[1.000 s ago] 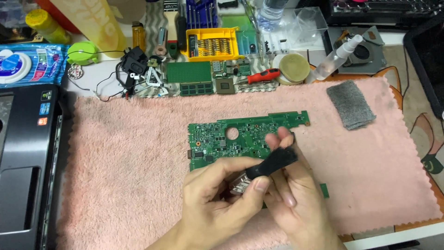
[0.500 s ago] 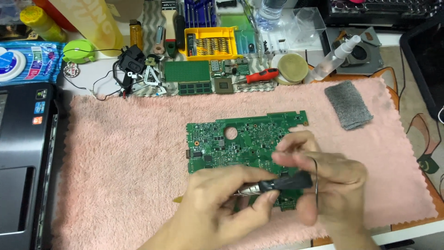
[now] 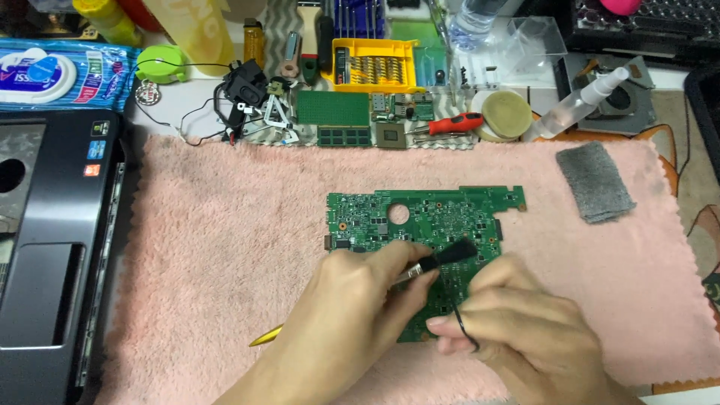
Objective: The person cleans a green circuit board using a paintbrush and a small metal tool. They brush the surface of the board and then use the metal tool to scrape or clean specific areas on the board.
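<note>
In the head view, the left hand (image 3: 352, 319) is closed in a pinch around a small brush (image 3: 439, 259), its metal ferrule between thumb and fingers, its black bristles resting on the green circuit board (image 3: 420, 217). A yellow tip (image 3: 266, 335), likely the brush handle's end, pokes out from under that hand. The right hand (image 3: 525, 330) lies just beside it, fingers curled inward and pressed down on the board's lower edge; a thin black loop (image 3: 465, 330), perhaps a band or wire, hangs at its fingers, and what it is cannot be told. The two hands touch over the near part of the board.

The circuit board lies flat near the middle of a pink fluffy towel (image 3: 225, 247) spread across the surface, with a round hole near its upper left.

A folded grey cloth (image 3: 596, 180) sits on the towel, well apart to the right. Beyond the towel's far edge lie a yellow screwdriver bit case (image 3: 375, 64), a red-handled screwdriver (image 3: 457, 124), memory modules (image 3: 343, 136), a small square chip (image 3: 390, 136), a round tin (image 3: 506, 115) and a clear spray bottle (image 3: 577, 105). A black laptop base (image 3: 52, 247) lies to the left of the towel.
</note>
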